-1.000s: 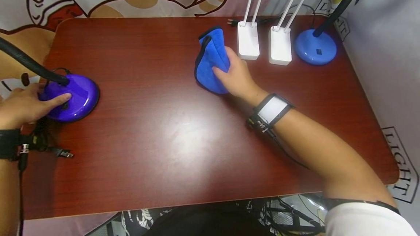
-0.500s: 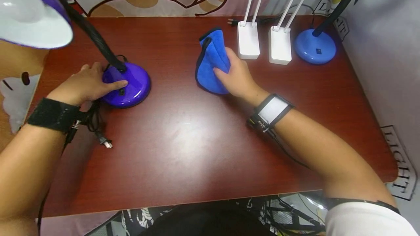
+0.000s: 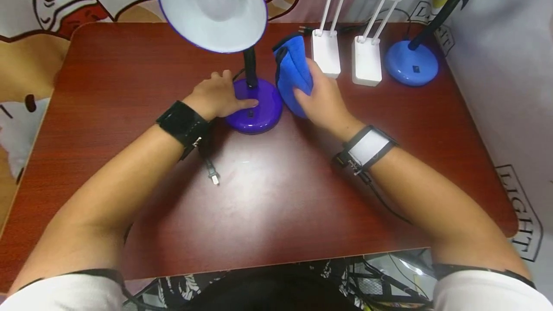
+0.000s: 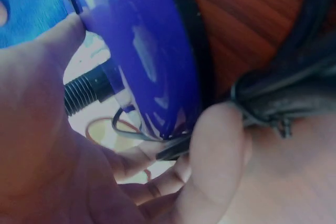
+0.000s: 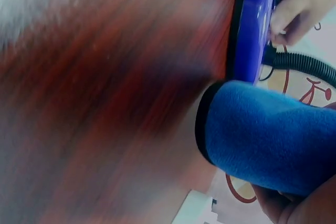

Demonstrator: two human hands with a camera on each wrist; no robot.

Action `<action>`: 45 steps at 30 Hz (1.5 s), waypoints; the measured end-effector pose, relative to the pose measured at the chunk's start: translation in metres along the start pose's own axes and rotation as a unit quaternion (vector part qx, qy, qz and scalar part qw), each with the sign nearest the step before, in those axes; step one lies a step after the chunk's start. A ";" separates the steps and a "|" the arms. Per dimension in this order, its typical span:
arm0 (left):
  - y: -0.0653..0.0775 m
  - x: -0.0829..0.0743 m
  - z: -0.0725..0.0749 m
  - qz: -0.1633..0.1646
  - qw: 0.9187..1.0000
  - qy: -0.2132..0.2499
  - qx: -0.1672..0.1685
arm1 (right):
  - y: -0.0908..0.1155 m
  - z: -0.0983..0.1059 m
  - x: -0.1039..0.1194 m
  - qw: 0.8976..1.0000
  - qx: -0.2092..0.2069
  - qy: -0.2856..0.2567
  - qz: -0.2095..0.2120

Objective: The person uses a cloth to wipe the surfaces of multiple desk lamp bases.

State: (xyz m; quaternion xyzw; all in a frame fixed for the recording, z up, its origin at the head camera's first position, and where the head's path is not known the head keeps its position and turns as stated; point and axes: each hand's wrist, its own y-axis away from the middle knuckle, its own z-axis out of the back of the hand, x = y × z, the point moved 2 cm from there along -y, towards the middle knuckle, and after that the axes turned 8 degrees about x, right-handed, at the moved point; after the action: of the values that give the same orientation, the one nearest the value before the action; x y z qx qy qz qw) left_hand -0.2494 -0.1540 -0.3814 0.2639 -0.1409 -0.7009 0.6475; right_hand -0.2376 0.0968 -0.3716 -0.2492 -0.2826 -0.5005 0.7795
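Observation:
A purple desk lamp (image 3: 255,121) with a black flexible neck and a white-lined shade stands at the middle of the desk. My left hand (image 3: 216,95) grips its round base from the left, thumb over the top near the switch and fingers round the far edge. In the left wrist view the fingers curl at the rim of the base (image 4: 152,51), beside a bundled black cord (image 4: 283,93). My right hand (image 3: 321,97) holds a folded blue cloth (image 3: 294,73) with black edging, just right of the lamp base. The right wrist view has the cloth (image 5: 262,135) close to that base.
Two white lamps (image 3: 326,54) stand at the back right, with a light blue lamp (image 3: 411,64) beyond them. A power plug (image 3: 213,175) lies on the brown desk (image 3: 108,90) below my left wrist. A wall borders the right side.
My left hand has brought the purple lamp rightward from the desk's left side to the middle, its cord and plug trailing along. The right hand with the cloth has shifted slightly right.

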 end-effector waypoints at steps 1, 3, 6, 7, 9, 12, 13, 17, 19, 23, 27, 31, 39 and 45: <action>-0.002 -0.007 0.000 0.000 1.000 -0.005 -0.001 | 0.000 0.001 0.000 1.000 -0.004 0.011 -0.001; -0.006 -0.017 0.001 -0.003 1.000 -0.009 -0.007 | 0.001 0.004 0.000 0.999 -0.008 0.036 -0.005; -0.007 -0.023 0.004 -0.025 1.000 0.008 -0.006 | 0.008 0.005 -0.001 0.996 -0.005 0.091 0.008; -0.008 -0.022 0.005 -0.039 0.999 0.024 -0.002 | 0.012 0.004 0.000 0.993 -0.003 0.115 0.026; -0.009 -0.014 0.008 -0.076 0.995 0.057 0.012 | 0.020 0.001 0.001 0.982 -0.003 0.170 0.076; -0.013 0.003 0.011 -0.134 0.985 0.100 0.040 | 0.028 -0.009 0.004 0.956 -0.003 0.247 0.161; -0.015 0.007 0.013 -0.150 0.982 0.108 0.048 | 0.028 -0.014 0.006 0.947 0.004 0.265 0.180; -0.021 0.018 0.012 -0.175 0.970 0.152 0.078 | 0.018 -0.034 0.014 0.928 0.070 0.308 0.196; -0.023 0.019 0.011 -0.175 0.965 0.177 0.088 | 0.010 -0.040 0.019 0.928 0.114 0.306 0.177; -0.026 0.021 0.008 -0.165 0.961 0.198 0.098 | 0.002 -0.042 0.025 0.927 0.167 0.302 0.145; -0.028 0.022 0.007 -0.164 0.961 0.198 0.098 | 0.012 -0.038 0.028 0.917 0.195 0.307 0.162; -0.030 0.022 0.007 -0.167 0.960 0.202 0.097 | 0.029 -0.036 0.030 0.904 0.219 0.314 0.189; -0.030 0.024 0.007 -0.162 0.960 0.205 0.096 | 0.027 -0.043 0.027 0.901 0.196 0.337 0.189; -0.030 0.026 0.006 -0.164 0.960 0.206 0.098 | 0.037 -0.045 0.027 0.890 0.201 0.336 0.232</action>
State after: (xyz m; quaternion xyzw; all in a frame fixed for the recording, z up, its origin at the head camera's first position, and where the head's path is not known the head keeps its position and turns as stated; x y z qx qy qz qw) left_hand -0.2783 -0.1766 -0.3977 0.4840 -0.0274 -0.7109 0.5095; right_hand -0.1859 0.0636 -0.3891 0.0379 -0.0328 -0.2919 0.9551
